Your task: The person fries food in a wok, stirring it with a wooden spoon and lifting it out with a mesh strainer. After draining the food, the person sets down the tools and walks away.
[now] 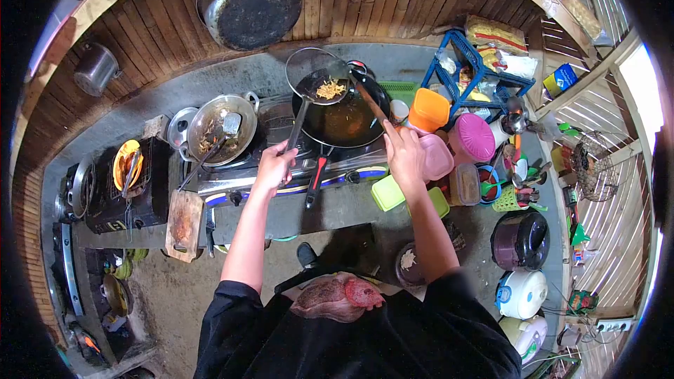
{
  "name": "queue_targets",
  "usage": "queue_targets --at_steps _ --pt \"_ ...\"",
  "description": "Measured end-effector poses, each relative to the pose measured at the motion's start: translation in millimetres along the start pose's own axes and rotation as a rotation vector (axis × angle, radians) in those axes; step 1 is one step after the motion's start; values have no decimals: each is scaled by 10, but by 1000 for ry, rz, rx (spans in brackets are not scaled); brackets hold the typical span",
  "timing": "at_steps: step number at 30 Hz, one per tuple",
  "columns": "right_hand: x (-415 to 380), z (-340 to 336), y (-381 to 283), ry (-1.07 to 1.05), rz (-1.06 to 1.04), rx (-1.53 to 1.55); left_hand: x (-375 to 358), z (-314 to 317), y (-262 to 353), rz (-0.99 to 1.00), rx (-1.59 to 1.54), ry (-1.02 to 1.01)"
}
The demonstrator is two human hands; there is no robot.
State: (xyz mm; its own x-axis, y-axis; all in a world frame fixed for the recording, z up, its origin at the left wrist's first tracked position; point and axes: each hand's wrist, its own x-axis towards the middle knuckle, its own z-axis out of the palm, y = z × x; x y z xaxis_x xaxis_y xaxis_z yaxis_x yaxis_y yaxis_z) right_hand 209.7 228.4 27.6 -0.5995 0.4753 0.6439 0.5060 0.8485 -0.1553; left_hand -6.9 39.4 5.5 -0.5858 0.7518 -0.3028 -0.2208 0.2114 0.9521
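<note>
My left hand (pixel 274 167) is closed round the dark handle of a round wire strainer (pixel 307 69), which is tilted over a black frying pan (pixel 319 130). Golden fried shreds (pixel 330 89) lie in the strainer. My right hand (pixel 405 158) grips the long wooden handle of a spatula (pixel 370 101), whose dark head reaches the strainer's right side. Brownish oil shows in the pan, which sits on the stove (pixel 281 181) with its black and red handle (pixel 317 181) pointing toward me.
Left of the pan stands a wok (pixel 223 130) with a ladle in it. A cutting board (pixel 184 224) and a knife (pixel 210 231) lie at the counter's front edge. Plastic containers (pixel 430 109) crowd the right side, before a blue rack (pixel 456 74). A large pan (pixel 256 10) hangs on the wall.
</note>
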Motion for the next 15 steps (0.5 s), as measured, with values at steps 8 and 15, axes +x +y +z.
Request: queue_targets --at_steps 8,15 --pt "-110 77 134 62 135 37 -54 0 69 -1 -18 33" --pt "-270 66 168 -37 309 47 -23 -48 41 12 8 57"
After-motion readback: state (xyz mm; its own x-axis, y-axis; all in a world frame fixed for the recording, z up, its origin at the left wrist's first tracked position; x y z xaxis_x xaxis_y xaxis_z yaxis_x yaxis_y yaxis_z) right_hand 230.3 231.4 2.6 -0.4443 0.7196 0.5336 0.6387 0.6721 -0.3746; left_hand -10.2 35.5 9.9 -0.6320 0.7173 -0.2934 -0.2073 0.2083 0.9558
